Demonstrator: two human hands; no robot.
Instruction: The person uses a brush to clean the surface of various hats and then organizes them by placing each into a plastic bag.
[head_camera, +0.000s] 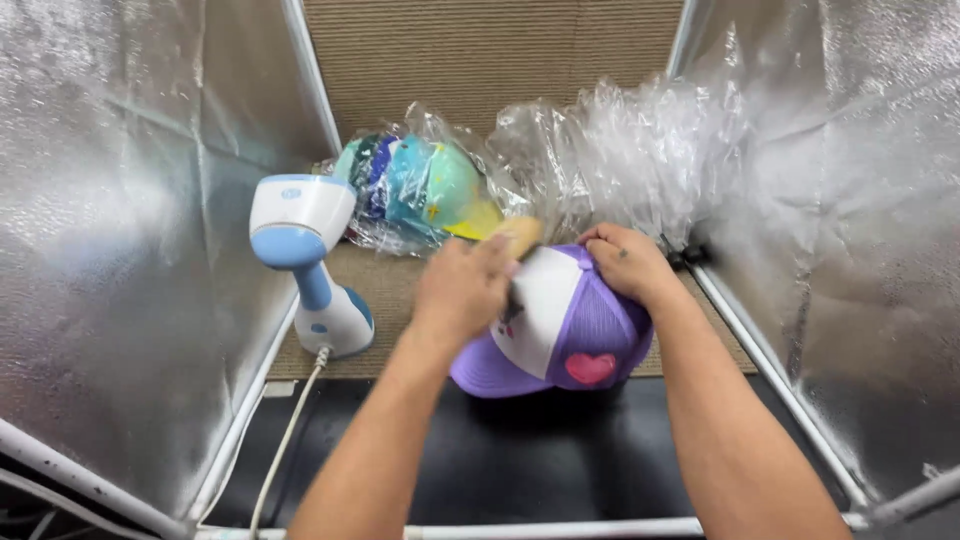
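At about nine o'clock a white-and-blue steamer (310, 262) stands upright on the mat, its cord (285, 440) trailing down toward seven o'clock; a sweep of the left forearm could snag that cord and, I judge, topple the steamer. At eleven o'clock, well behind, lies a clear bag of caps (420, 190). At the centre the left hand (462, 290) is blurred, fingers curled around what looks like a wooden brush (515, 235) pressed at the white front of the purple cap (560, 330); a hard stroke might crease or scuff that panel. The cap sits at the mat's near edge, half over the black surface, so a push toward six o'clock could slide it off. The right hand (628, 262) rests on the crown, fingers bent and gripping it; a loose grip would let it twist. Crumpled plastic (640, 150) lies at one o'clock.
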